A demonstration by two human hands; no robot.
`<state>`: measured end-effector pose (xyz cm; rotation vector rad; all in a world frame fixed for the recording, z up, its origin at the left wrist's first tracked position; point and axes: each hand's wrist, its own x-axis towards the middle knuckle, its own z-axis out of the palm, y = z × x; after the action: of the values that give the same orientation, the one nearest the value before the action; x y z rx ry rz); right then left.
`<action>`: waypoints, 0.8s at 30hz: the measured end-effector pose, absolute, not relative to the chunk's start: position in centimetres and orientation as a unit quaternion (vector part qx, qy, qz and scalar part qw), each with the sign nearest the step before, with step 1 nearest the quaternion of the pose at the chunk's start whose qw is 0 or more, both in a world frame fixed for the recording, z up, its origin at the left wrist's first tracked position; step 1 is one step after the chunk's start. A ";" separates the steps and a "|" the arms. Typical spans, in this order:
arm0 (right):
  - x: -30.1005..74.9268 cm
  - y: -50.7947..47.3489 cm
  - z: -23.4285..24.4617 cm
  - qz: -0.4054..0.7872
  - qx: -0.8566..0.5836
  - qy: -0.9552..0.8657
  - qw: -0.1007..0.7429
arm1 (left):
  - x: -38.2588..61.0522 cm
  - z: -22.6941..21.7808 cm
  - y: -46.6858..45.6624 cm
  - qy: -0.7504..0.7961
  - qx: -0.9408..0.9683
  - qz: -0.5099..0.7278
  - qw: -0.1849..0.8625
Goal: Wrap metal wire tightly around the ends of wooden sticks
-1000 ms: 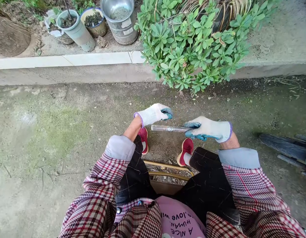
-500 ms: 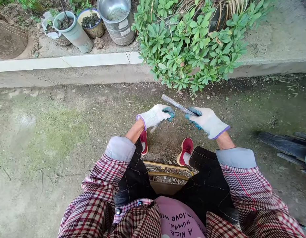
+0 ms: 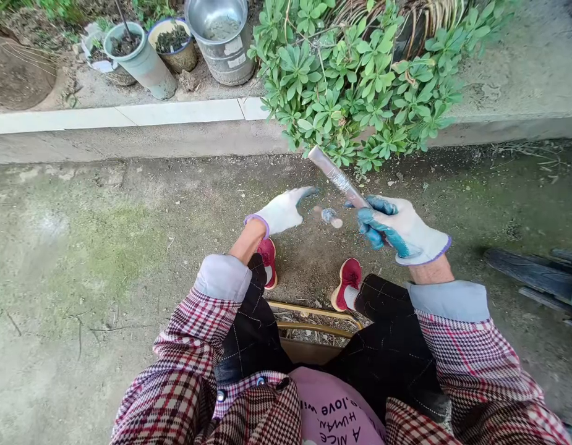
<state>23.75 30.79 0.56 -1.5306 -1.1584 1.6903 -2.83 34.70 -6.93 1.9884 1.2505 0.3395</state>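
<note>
My left hand (image 3: 283,209), in a white knit glove with a dark blue-green palm, is open with its fingers stretched toward the right. My right hand (image 3: 397,227), gloved alike, is closed round a stick (image 3: 334,175) that slants up and left. Silvery wire is wound round the stick near its far end. Between the hands, just right of my left fingertips, a second, shorter-looking wire-wound stick (image 3: 329,216) shows blurred and nearly end-on. My left hand looks apart from it. Whether the two sticks are joined, I cannot tell.
A leafy bush (image 3: 360,80) overhangs the white-edged ledge (image 3: 188,112) ahead. A metal pot (image 3: 227,52) and several planters stand on the ledge. Dark plastic parts (image 3: 531,272) lie at the right. A yellow metal frame (image 3: 313,309) is between my legs, above bare ground.
My left hand has opened and moved slightly left. My right hand has shifted right and tilted its stick up more steeply. The second stick has swung from below my left hand to between the hands.
</note>
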 end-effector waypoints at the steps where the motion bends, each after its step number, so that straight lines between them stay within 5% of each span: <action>1: 23.6 30.6 1.0 0.628 -0.568 -0.436 0.304 | -2.8 -7.1 34.4 0.503 0.784 0.097 0.352; 5: 23.2 30.0 2.7 0.643 -0.523 -0.440 0.344 | -1.3 -7.5 33.6 0.487 0.772 0.159 0.376; 16: 23.8 30.7 3.6 0.697 -0.389 -0.321 0.510 | 0.1 0.2 29.7 0.346 0.460 0.274 0.770; 24: 22.5 29.0 3.5 0.720 -0.352 -0.323 0.503 | 1.1 -0.5 29.6 0.248 0.300 0.422 0.819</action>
<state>22.51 29.02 3.50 -0.8502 -0.7803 1.7391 1.09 29.61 -0.50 0.6394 0.5277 0.8994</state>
